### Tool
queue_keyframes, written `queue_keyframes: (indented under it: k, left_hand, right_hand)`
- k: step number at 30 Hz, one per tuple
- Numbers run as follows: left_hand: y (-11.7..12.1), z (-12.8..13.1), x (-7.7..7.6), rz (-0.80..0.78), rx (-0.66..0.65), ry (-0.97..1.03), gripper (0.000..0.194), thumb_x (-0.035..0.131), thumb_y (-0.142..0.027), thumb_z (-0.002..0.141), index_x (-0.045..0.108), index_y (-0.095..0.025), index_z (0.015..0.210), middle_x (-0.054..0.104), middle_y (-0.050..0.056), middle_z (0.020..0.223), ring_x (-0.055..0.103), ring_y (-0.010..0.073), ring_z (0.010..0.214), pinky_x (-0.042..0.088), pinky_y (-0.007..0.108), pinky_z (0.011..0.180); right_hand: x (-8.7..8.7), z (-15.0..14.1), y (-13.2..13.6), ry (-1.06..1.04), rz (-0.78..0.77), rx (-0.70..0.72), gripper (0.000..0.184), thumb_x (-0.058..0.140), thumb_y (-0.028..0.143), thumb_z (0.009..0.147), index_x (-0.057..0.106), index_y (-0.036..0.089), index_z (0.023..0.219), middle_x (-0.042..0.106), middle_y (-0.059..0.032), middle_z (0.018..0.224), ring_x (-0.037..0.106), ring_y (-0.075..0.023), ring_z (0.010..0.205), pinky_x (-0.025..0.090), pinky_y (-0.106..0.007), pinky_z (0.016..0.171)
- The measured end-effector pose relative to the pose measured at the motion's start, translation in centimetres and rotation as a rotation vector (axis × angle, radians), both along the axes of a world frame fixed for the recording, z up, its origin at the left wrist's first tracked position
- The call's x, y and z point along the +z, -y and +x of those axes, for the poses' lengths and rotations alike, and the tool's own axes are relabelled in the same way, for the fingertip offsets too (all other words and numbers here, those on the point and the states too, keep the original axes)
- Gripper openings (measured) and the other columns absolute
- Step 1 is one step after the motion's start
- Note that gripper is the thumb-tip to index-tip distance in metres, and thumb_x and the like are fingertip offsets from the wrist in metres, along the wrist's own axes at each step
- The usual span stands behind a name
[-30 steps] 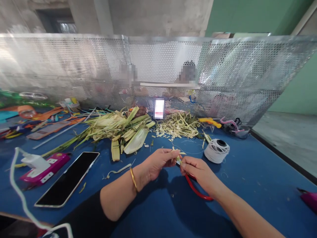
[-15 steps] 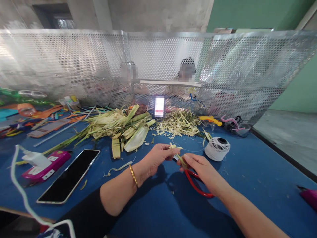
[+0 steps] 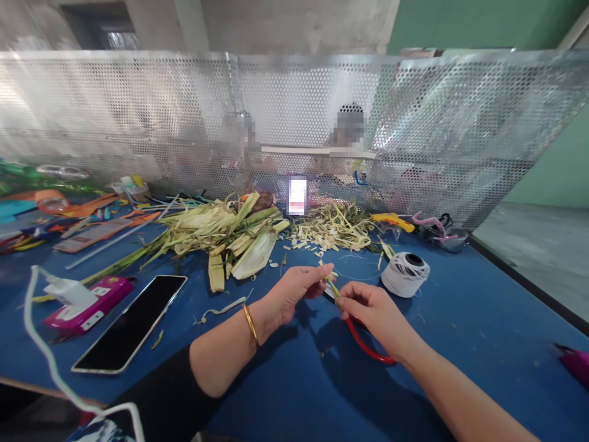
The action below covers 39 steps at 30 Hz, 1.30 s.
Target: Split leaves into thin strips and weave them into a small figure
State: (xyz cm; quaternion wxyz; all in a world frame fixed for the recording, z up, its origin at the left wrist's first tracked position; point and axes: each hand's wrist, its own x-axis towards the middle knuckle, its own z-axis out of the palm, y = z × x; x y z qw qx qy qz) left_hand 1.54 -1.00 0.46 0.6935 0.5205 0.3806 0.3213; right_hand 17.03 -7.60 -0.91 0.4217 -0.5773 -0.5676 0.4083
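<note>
My left hand [image 3: 294, 291], with a gold bangle on the wrist, pinches the top end of a small pale-green leaf strip [image 3: 332, 284] over the blue table [image 3: 460, 331]. My right hand [image 3: 370, 310] pinches the lower end of the same strip and also holds red-handled scissors [image 3: 363, 344], whose loop hangs under the palm. Both hands meet near the table's middle, fingers closed.
A pile of green and pale leaves [image 3: 221, 236] and cut scraps [image 3: 331, 230] lies behind the hands. A white thread spool [image 3: 405, 274] stands to the right. A black phone [image 3: 131, 322], a pink device [image 3: 87, 301] with a white cable lie left. A perforated metal screen [image 3: 414, 123] backs the table; people sit behind it.
The hands have drawn slightly closer, and the strip has been turned between the fingers. The view has shifted a little; nothing else moved.
</note>
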Motion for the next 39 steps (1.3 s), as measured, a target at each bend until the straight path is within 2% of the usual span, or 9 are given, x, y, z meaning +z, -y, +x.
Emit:
queue_keyframes:
  k: [3,6,10,15,21,27,29,34,39]
  left_hand:
    - [0.3,0.2,-0.4,-0.078,-0.037,0.055,0.036,0.081,-0.043,0.054,0.066,-0.015,0.071,0.06,0.001,0.073,0.051,0.0114,0.069,0.037,0.025,0.066]
    - [0.6,0.6,-1.0,-0.094,-0.019,0.063,0.035,0.084,-0.034,0.049,0.064,-0.015,0.071,0.06,0.0,0.073,0.052,0.0109,0.069,0.038,0.024,0.066]
    - [0.7,1.0,-1.7,-0.074,0.039,0.059,0.035,0.08,-0.041,0.054,0.059,-0.015,0.065,0.057,0.0,0.065,0.052,0.0106,0.064,0.04,0.025,0.066]
    - [0.5,1.0,-1.7,-0.021,0.014,0.048,0.037,0.077,-0.045,0.058,0.055,-0.016,0.064,0.056,-0.001,0.062,0.051,0.01,0.061,0.04,0.025,0.064]
    - [0.4,0.8,-1.5,-0.091,-0.033,0.058,0.04,0.08,-0.047,0.052,0.059,-0.015,0.065,0.054,-0.002,0.061,0.047,0.0085,0.058,0.04,0.025,0.063]
    - [0.6,0.9,-1.4,-0.114,-0.055,0.038,0.043,0.084,-0.047,0.045,0.062,-0.014,0.062,0.056,-0.001,0.059,0.048,0.009,0.056,0.039,0.025,0.061]
    - [0.5,0.9,-1.5,-0.102,-0.031,0.027,0.042,0.083,-0.048,0.046,0.062,-0.014,0.062,0.056,-0.001,0.058,0.048,0.0091,0.056,0.038,0.025,0.06]
    - [0.4,1.2,-1.8,-0.004,0.083,0.047,0.038,0.08,-0.047,0.052,0.063,-0.014,0.062,0.056,-0.001,0.056,0.045,0.008,0.054,0.035,0.024,0.057]
    - [0.8,1.4,-1.5,0.019,0.084,0.062,0.037,0.08,-0.045,0.052,0.061,-0.014,0.058,0.057,-0.001,0.056,0.045,0.0083,0.054,0.035,0.024,0.058]
  right_hand:
    - [-0.1,0.2,-0.1,0.014,0.037,-0.079,0.023,0.06,0.04,0.073,0.057,0.019,0.065,0.058,0.0015,0.057,0.053,-0.0138,0.056,0.038,-0.026,0.056]
    - [-0.4,0.1,-0.2,0.075,0.078,-0.1,0.022,0.06,0.039,0.074,0.057,0.02,0.065,0.057,0.0014,0.057,0.051,-0.0139,0.056,0.038,-0.026,0.055]
    - [-0.6,-0.1,-0.1,0.165,0.134,-0.084,0.021,0.056,0.037,0.077,0.058,0.02,0.064,0.057,0.0012,0.058,0.05,-0.0146,0.058,0.037,-0.027,0.056]
    - [-0.4,0.3,0.0,0.244,0.151,-0.082,0.025,0.051,0.039,0.081,0.06,0.021,0.066,0.057,0.0006,0.059,0.049,-0.0152,0.06,0.036,-0.027,0.058]
    - [-0.4,0.7,-0.1,0.429,0.252,-0.162,0.023,0.048,0.035,0.084,0.055,0.022,0.067,0.055,0.0001,0.06,0.046,-0.0155,0.057,0.034,-0.028,0.055]
    - [-0.2,0.9,-0.1,0.535,0.404,-0.26,0.019,0.046,0.032,0.086,0.053,0.022,0.07,0.059,-0.0036,0.07,0.052,-0.0179,0.066,0.036,-0.029,0.057]
    - [-0.3,1.0,-0.2,0.477,0.349,-0.239,0.022,0.047,0.036,0.086,0.053,0.023,0.069,0.057,-0.0022,0.066,0.05,-0.0172,0.062,0.036,-0.029,0.056]
    - [-0.9,0.5,-0.5,0.131,0.053,-0.07,0.033,0.055,0.051,0.078,0.054,0.021,0.064,0.054,0.0015,0.057,0.05,-0.0154,0.057,0.038,-0.028,0.055]
    - [-0.9,-0.4,-0.4,0.033,-0.006,-0.1,0.03,0.06,0.045,0.073,0.054,0.019,0.059,0.055,0.0011,0.054,0.052,-0.015,0.055,0.039,-0.028,0.059]
